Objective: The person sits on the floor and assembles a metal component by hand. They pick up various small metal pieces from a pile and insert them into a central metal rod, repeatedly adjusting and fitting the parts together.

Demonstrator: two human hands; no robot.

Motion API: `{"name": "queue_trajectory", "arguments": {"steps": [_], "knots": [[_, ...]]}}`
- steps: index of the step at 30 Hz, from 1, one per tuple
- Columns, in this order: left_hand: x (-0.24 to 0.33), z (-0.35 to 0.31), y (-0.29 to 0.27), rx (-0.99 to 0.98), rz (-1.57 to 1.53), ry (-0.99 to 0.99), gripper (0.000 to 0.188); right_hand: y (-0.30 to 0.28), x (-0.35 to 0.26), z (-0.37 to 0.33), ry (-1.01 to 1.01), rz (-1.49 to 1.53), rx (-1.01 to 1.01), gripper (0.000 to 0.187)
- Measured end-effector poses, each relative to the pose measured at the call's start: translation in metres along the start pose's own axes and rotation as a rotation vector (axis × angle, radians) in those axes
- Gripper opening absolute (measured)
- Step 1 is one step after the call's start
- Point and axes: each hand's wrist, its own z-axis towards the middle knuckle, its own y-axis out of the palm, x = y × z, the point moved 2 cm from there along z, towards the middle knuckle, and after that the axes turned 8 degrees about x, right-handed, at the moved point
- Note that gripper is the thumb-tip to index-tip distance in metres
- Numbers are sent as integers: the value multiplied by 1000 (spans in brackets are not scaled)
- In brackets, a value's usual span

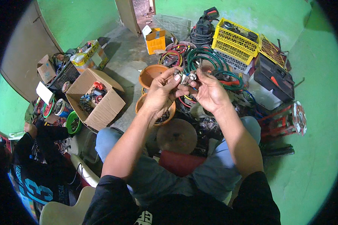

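Both my hands are raised in front of me at chest height, close together. My left hand (162, 92) is closed, thumb and fingers pinching a small silvery metal fitting (183, 78). Right beside it, my right hand (213, 92) grips a round, shiny metal piece (192, 76) between thumb and fingers. Whether the two pieces are joined or apart I cannot tell. Below my hands stand two orange plastic tubs (150, 75), the nearer one partly covered by my left forearm and holding dark small parts. Coiled green hoses (199, 56) lie just beyond my hands.
At left stands an open cardboard box (110, 112) with cables and tools. Yellow crates (233, 48) and a dark-lidded toolbox (272, 77) sit at back right. A red stool (285, 120) lies at right. Someone in a dark shirt (45, 168) works at left beside a green basin (74, 123).
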Motion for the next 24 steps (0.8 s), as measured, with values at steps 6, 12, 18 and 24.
{"name": "queue_trajectory", "arguments": {"steps": [6, 12, 18, 24], "knots": [[14, -5, -4, 32, 39, -29, 30, 0, -36, -19, -185, 32, 142, 22], [-8, -14, -5, 238, 295, -242, 26, -39, -59, -38, -198, -461, 337, 23], [-42, -21, 1, 212, 322, -416, 36, -101, -44, -51, -130, -801, 584, 18], [-64, -16, 0, 202, 329, -448, 24, -181, -6, -54, -66, -1078, 801, 13]]}}
